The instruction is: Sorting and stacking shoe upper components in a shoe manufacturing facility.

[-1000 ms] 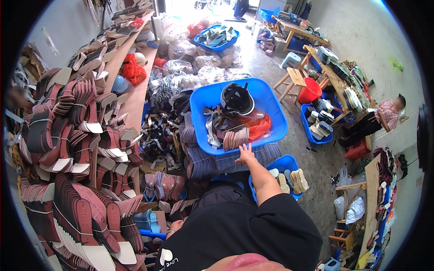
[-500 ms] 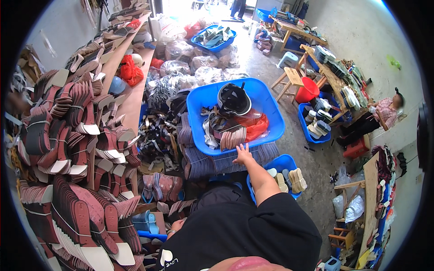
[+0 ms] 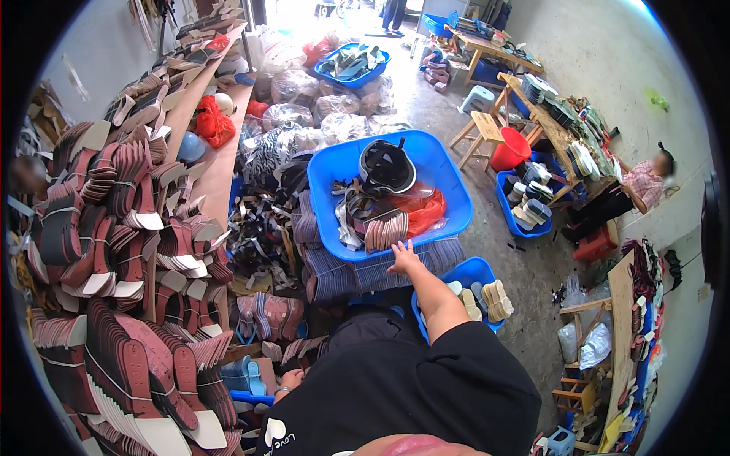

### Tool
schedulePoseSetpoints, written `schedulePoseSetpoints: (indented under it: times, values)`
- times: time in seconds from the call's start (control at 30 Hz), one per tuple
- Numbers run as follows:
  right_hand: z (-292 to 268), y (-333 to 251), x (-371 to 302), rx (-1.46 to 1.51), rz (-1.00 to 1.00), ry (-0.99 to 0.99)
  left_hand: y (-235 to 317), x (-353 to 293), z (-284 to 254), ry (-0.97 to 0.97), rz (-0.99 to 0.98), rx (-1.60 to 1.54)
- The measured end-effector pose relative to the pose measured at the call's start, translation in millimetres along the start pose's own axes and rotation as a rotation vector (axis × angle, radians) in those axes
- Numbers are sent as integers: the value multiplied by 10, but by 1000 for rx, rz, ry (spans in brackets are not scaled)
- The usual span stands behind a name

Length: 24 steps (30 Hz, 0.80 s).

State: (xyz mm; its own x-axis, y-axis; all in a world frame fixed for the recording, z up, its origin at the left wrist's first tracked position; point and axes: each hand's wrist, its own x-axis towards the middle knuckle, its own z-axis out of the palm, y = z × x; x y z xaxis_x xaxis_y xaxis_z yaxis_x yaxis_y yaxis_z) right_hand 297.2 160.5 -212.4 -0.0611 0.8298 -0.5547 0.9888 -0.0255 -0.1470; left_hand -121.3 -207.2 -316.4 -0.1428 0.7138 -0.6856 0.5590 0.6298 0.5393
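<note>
Hiding most of the lower picture, the person's dark-clothed body covers whatever lies straight beneath them, and the left hand (image 3: 290,378) shows only as a small patch beside a low stack of soles; whether its fingers are spread or curled cannot be told. Fisheye bending blurs the far end of the room, and a seated person (image 3: 646,185) at the right wall is too small to make out.

Clear plastic bags (image 3: 334,106) of stock lie heaped beyond the big blue tub (image 3: 449,171), with a red mesh bag (image 3: 213,125) on the long shelf at left. An orange-red bag (image 3: 422,209) sits inside the tub near its front right corner.

Reaching forward with the arm nearly straight, the right hand (image 3: 403,258) rests at the tub's near rim, fingers slightly spread, fingertips touching or just short of a fanned bundle of pale insoles (image 3: 386,232) lying against the tub's front edge. A smaller blue crate (image 3: 475,272) of soles stands just right of the forearm.
</note>
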Motion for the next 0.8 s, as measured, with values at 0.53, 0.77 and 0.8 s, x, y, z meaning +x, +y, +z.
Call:
schedulePoseSetpoints:
  times: [0.53, 0.77, 0.8]
  values:
    - [-3485, 28, 778, 109, -61, 592, -178, 219, -15, -6, 77, 33]
    - [-3031, 181, 942, 61, 1, 423, 184, 114, -140, 12, -7, 205]
    - [-3029, 111, 891, 104, 43, 322, 141, 169, -128, -27, -38, 158]
